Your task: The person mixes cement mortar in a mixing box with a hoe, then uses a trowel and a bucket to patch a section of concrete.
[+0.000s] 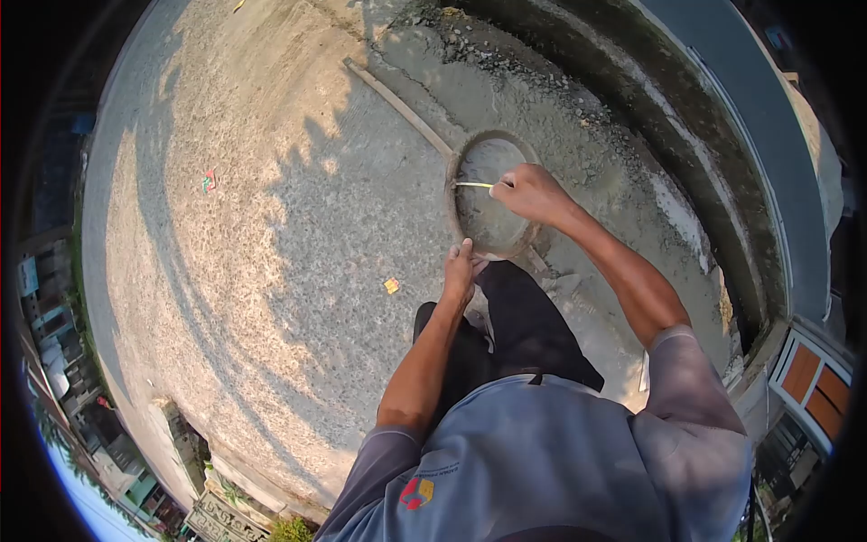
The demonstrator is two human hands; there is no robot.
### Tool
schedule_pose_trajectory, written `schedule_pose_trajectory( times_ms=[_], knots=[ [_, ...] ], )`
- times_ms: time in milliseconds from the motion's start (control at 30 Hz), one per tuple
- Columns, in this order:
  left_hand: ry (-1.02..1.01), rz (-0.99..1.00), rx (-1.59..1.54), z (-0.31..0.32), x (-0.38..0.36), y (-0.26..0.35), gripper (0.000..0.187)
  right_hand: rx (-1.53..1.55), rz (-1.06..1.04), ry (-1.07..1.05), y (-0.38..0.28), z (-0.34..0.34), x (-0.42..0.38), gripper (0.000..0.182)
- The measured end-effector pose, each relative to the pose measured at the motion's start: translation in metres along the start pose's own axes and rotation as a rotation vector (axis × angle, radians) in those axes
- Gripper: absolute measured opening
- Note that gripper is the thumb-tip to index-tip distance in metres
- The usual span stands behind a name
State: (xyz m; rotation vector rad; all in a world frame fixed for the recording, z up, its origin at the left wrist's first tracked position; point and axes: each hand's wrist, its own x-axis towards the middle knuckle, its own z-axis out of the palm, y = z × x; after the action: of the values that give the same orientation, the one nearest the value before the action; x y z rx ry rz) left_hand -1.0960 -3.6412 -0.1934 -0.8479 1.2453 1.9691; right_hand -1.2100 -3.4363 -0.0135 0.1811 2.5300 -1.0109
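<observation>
A round ring [450, 203], grey-brown and crusted like mortar, stands in front of my legs with a raised rim. My left hand [459, 266] is closed on the near left part of that rim, fingertips on its edge. Above the ring's opening, my right hand [531, 192] pinches a thin white-and-yellow strip [474, 185], which resembles a tape measure blade. The strip runs left from the fingers to the inner side of the left rim. Its other end is hidden in my right hand.
A long wooden board [397, 107] lies on the ground, reaching the ring's upper left. Rubble [506, 59] and wet-looking grey mortar border a deep channel [668, 113] on the right. Small litter [391, 285] lies on the rough pavement [226, 244].
</observation>
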Motion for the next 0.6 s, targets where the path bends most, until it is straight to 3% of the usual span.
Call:
schedule_pose_trajectory(
  times_ms=[167,300,600],
  knots=[
    [0.027,-0.092,0.104,0.026,0.136,0.028,0.032,-0.065,0.114,-0.023,0.024,0.016,0.118,0.034],
    [-0.094,-0.209,0.077,0.044,0.219,0.059,0.029,-0.119,0.1,-0.06,0.062,0.029,0.206,0.036],
    [-0.154,-0.516,0.126,0.06,0.386,0.095,0.034,-0.112,0.266,-0.084,0.131,0.052,0.365,0.035]
  ],
)
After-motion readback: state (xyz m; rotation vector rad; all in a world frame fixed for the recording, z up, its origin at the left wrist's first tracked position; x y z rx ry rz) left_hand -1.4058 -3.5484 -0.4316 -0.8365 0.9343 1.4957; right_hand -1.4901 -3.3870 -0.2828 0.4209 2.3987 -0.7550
